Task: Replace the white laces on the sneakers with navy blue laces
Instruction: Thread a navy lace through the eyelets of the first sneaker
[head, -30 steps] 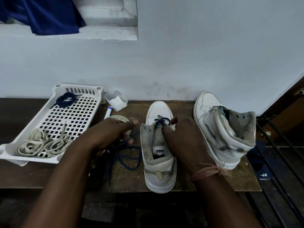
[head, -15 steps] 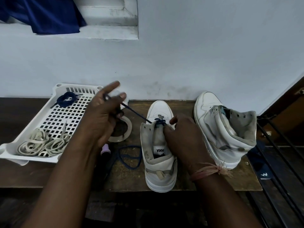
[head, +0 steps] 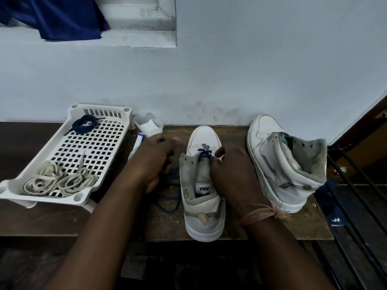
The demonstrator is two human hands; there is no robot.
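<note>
The near sneaker (head: 204, 185) stands on the tabletop (head: 167, 222) with the navy lace (head: 204, 153) crossed through its lowest eyelets only; threading has just begun; the left hand (head: 156, 162) has its grip curled round the lace's free length, the right hand (head: 230, 170) pinches the lace at the tongue; next, I judge, the tip must find the following eyelet; the other sneaker (head: 287, 162) waits unlaced.

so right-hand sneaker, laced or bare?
Bare: the right-hand sneaker shows empty eyelets and no lace, tipped on its side against the wall.
</note>
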